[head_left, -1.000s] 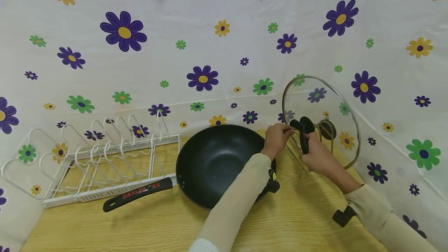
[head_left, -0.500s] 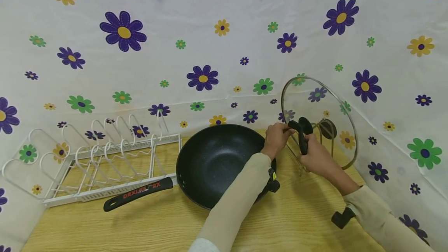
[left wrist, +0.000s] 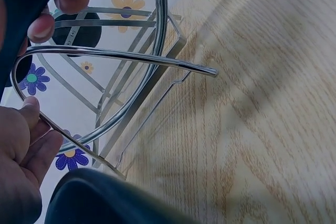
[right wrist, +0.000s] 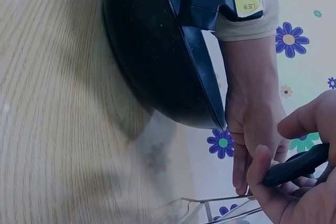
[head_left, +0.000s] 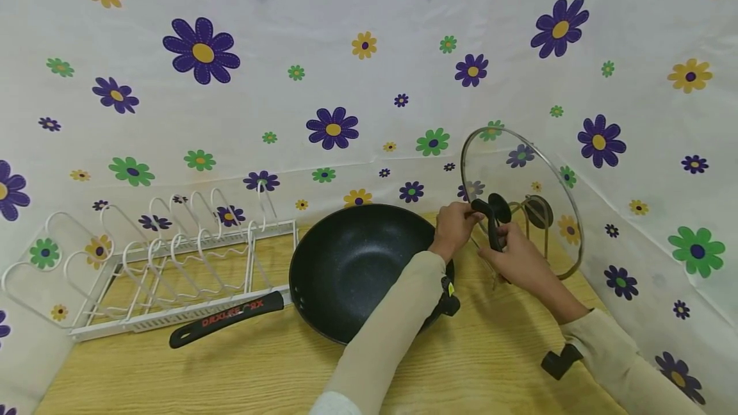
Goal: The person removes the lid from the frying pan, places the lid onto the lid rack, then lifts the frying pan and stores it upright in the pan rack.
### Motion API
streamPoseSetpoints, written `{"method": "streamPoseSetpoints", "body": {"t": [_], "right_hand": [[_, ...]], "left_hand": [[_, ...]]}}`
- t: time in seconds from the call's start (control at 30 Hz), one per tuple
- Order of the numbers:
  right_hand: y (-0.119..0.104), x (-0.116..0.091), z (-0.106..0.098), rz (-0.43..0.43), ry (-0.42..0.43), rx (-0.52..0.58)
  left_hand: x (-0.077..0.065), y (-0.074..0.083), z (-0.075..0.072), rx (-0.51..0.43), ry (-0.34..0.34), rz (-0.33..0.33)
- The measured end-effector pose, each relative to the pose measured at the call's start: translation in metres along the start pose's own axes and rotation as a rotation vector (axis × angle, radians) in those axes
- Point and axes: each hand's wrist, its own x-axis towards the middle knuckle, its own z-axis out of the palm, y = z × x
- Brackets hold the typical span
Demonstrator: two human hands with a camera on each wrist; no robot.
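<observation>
My left hand (head_left: 453,229) pinches the stand (left wrist: 121,54) and my right hand (head_left: 521,258) grips the handle (head_left: 493,228) of the lid (head_left: 513,171), which already stands on edge, seemingly in the stand, right of the pan (head_left: 369,261), so only release looks left.

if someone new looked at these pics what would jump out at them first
Probably the black wok, mid-picture in the head view, with the left sleeve crossing over it. Next, the clear glass lid, tilted up to the wok's right, its black handle held by the right hand. Behind them is a white backdrop with bold purple, yellow and green flowers.
</observation>
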Motion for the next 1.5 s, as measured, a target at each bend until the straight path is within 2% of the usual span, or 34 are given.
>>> {"method": "streamPoseSetpoints", "body": {"t": [0.27, 0.43, 0.57, 0.77, 0.97, 1.07, 1.27, 1.37, 1.5], "right_hand": [[-0.002, -0.002, 0.006, -0.023, 0.007, 0.064], [-0.002, -0.002, 0.007, -0.011, 0.003, 0.093], [-0.002, -0.001, 0.006, 0.006, 0.005, 0.107], [-0.008, -0.003, 0.005, 0.006, -0.013, 0.113], [-0.013, -0.013, 0.003, -0.041, 0.024, -0.034], [-0.012, -0.021, 0.002, -0.063, 0.046, -0.107], [-0.010, -0.039, -0.003, -0.072, 0.078, -0.143], [-0.012, -0.044, -0.005, -0.095, 0.086, -0.146], [-0.016, -0.049, -0.007, -0.116, 0.084, -0.142]], "left_hand": [[-0.004, -0.003, -0.007, -0.027, -0.085, -0.020], [-0.007, -0.007, -0.020, -0.030, -0.151, -0.015], [-0.009, -0.011, -0.035, -0.016, -0.196, -0.023], [-0.014, -0.022, -0.062, 0.015, -0.210, -0.005], [-0.022, -0.027, -0.090, 0.053, -0.238, 0.055], [-0.030, -0.028, -0.103, 0.101, -0.277, 0.078], [-0.058, -0.031, -0.136, 0.190, -0.368, 0.078], [-0.074, -0.036, -0.157, 0.200, -0.382, 0.078], [-0.093, -0.046, -0.184, 0.245, -0.362, 0.102]]}}
